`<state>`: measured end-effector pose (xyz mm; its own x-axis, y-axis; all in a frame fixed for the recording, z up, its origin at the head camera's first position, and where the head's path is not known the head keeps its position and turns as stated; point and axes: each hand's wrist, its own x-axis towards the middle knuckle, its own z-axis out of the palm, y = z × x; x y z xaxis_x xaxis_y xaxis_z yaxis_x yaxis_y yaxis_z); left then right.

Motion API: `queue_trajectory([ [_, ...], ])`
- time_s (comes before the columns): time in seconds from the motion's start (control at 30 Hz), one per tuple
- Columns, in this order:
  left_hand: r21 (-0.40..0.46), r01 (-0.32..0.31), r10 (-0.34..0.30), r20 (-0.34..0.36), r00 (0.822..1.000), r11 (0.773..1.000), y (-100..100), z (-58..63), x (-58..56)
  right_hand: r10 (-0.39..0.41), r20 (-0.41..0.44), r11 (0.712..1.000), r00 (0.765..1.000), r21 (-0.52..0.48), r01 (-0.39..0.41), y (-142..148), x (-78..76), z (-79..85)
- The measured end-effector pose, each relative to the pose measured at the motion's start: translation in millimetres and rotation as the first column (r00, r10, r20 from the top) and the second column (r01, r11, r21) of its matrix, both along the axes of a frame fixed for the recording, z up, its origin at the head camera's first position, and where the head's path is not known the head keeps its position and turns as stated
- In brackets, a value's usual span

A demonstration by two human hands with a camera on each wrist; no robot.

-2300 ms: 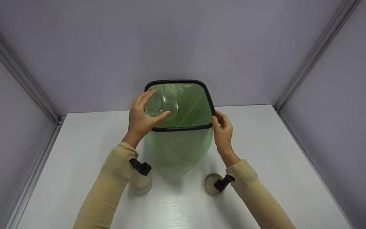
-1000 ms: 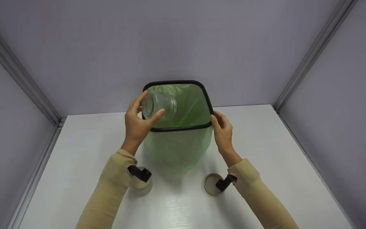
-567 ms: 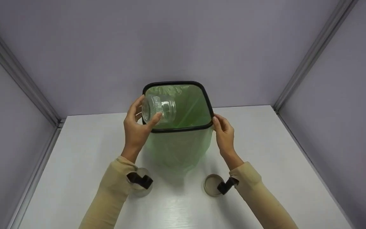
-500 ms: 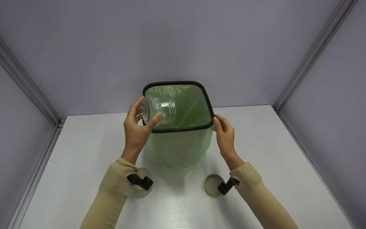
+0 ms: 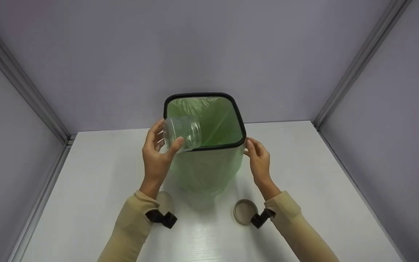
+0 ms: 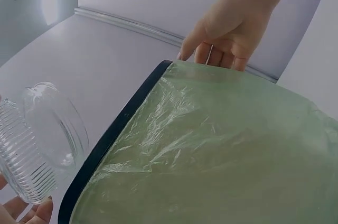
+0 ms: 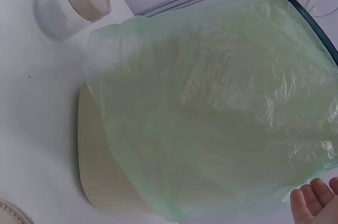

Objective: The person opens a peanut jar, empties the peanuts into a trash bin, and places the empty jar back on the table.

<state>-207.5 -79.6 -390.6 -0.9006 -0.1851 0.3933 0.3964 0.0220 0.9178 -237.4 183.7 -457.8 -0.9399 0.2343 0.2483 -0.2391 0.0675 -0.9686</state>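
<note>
My left hand [image 5: 155,154] holds a clear glass jar [image 5: 180,134] on its side over the near left part of a bin's black rim [image 5: 244,125]. The threaded neck points right; the ribbed base is toward the palm. A pale green bin bag [image 5: 206,171] lines the bin and hangs over its outside. At the rim's near right corner is my right hand [image 5: 259,160], its thumb and fingers loosely bent beside the bag. In the right wrist view, the fingers [image 7: 311,200] lie close to the bag; contact is unclear. The bin's beige body [image 7: 105,166] shows below the bag.
A second glass jar [image 7: 50,15] with a beige lid stands on the white table [image 5: 96,182], partly hidden by my left wrist in the head view. A loose round lid [image 5: 244,211] lies near my right wrist. A grey wall [image 5: 202,54] rises behind the bin.
My left hand has drawn the jar nearer to me and turned it from base-up to lying sideways. My right hand has slipped slightly down and away from the rim's corner.
</note>
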Motion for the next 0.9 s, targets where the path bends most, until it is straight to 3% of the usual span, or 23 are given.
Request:
queue_trajectory([
  [0.6, 0.095, 0.012, -0.005, -0.074, 0.997, 0.995, 7, -16.4, 26.8, 0.010, 0.032, 1.000, 0.999, 0.004, -0.011, 4, 14.7, -24.2],
  [0.9, 0.153, 0.071, -0.067, -0.030, 0.997, 0.986, 11, -32.5, 44.1, 0.003, 0.044, 0.999, 0.999, 0.038, -0.005, 2, 23.4, -41.0],
])
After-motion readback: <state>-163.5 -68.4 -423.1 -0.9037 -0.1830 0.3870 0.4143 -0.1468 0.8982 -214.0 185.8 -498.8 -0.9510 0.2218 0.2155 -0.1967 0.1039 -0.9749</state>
